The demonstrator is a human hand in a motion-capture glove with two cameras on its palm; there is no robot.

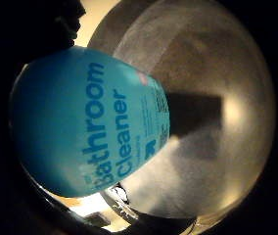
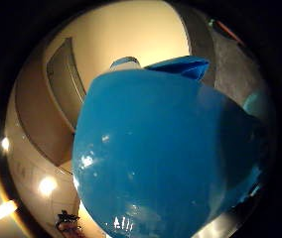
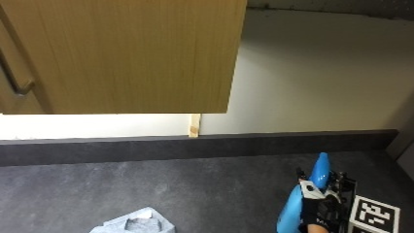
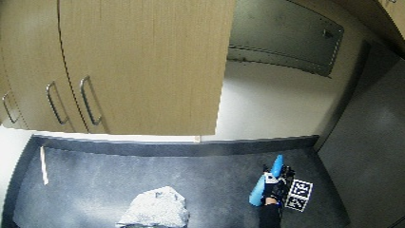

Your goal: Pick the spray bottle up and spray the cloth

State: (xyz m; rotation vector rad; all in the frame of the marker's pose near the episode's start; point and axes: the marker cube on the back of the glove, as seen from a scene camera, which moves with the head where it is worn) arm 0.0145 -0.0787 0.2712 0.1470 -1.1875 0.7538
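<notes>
Gripping the spray bottle [image 3: 294, 208] in our hand [image 3: 310, 206] near the tabletop's [image 3: 213, 189] right front corner, we see the cloth [image 3: 139, 223] lying well apart, toward the left along the front edge.

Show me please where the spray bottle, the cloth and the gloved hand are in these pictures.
spray bottle [image 3: 319, 173]: outside view, on its blue sprayer head.
cloth [image 4: 155, 206]: wide outside view, middle of the grey heap on the counter.
gloved right hand [image 3: 312, 208]: outside view, on the black glove round the bottle.
</notes>
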